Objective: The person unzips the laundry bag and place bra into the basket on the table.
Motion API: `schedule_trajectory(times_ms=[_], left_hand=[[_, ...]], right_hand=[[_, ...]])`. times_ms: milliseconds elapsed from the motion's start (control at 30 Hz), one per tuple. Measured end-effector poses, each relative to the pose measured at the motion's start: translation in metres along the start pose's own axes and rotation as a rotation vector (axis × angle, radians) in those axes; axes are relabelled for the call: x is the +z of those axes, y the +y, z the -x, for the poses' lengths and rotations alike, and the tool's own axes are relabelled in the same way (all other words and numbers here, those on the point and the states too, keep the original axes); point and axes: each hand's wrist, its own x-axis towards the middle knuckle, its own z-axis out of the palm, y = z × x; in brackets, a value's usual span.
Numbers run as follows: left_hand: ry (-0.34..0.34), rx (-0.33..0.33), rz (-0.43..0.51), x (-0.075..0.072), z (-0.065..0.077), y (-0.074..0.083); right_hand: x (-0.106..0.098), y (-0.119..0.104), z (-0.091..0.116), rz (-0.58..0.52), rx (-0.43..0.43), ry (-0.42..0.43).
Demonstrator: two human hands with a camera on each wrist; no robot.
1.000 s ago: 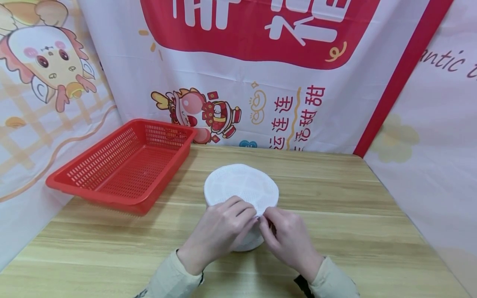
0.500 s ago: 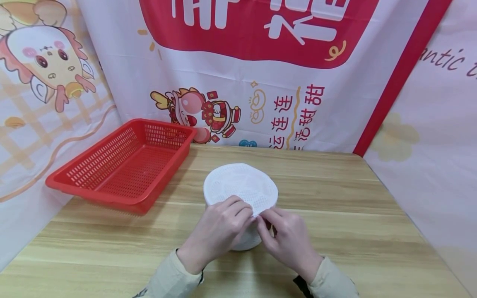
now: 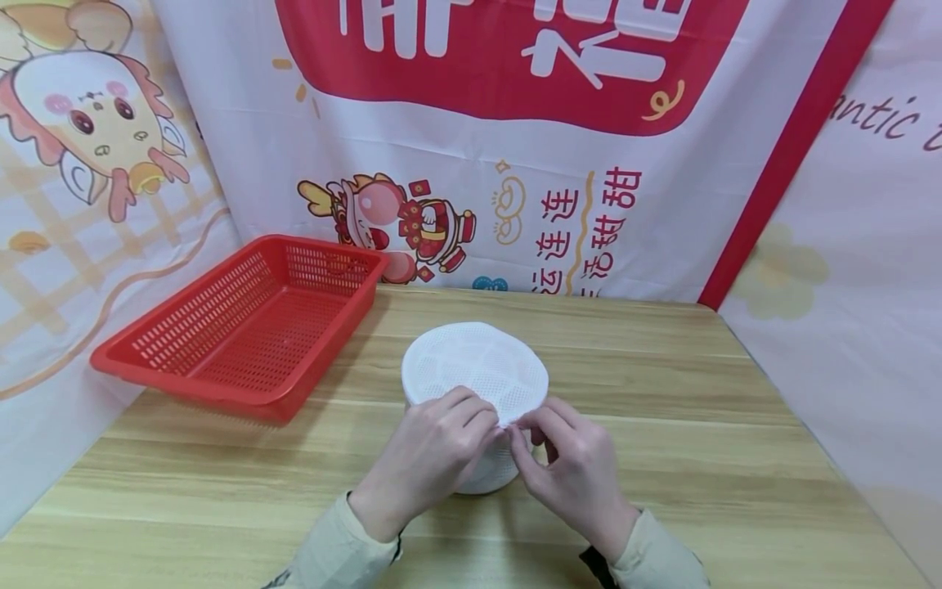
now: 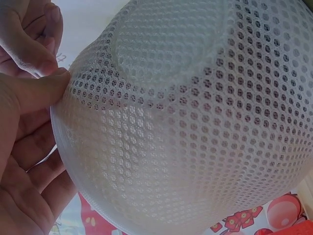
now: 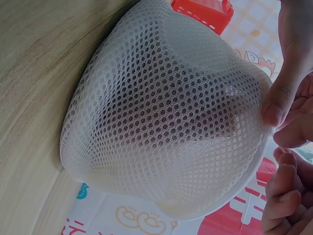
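A round white mesh laundry bag (image 3: 478, 360) stands on the table in front of me, its flat top facing up. In both wrist views its honeycomb netting (image 4: 195, 117) fills much of the picture. My left hand (image 3: 434, 454) pinches the near edge of the top between thumb and fingers. Right beside it, my right hand (image 3: 574, 466) pinches the same edge with thumb and forefinger, the other fingers curled below. The two hands' fingertips nearly meet there. In the right wrist view the left thumb (image 5: 279, 105) presses the bag's rim. What the right fingertips pinch is mostly hidden.
A red plastic basket (image 3: 272, 327) with slotted sides stands at the left of the wooden table (image 3: 699, 458). A printed white and red cloth (image 3: 441, 147) hangs behind the table, and more printed cloth covers both sides.
My right hand has shifted slightly to the right and its fingers have risen a little along the bag's edge. The left hand keeps its place and the bag has barely moved.
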Motion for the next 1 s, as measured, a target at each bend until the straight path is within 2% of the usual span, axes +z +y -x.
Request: schedule_trajectory(times_ms=[333,567,1000], left_hand=[[0.001,0.004,0.0,0.0,-0.0009,0.0013],[-0.005,0.013,-0.017,-0.0007,-0.0008,0.0019],[-0.028,0.007,-0.018,-0.0008,-0.0003,0.0022]], right_hand=[[-0.0009,-0.0016,0.0004,0.014,0.033,-0.045],[-0.0012,-0.0011,0.0009,-0.034,0.084,-0.056],[-0.0016,0.0008,0.0012,-0.073,0.127,-0.06]])
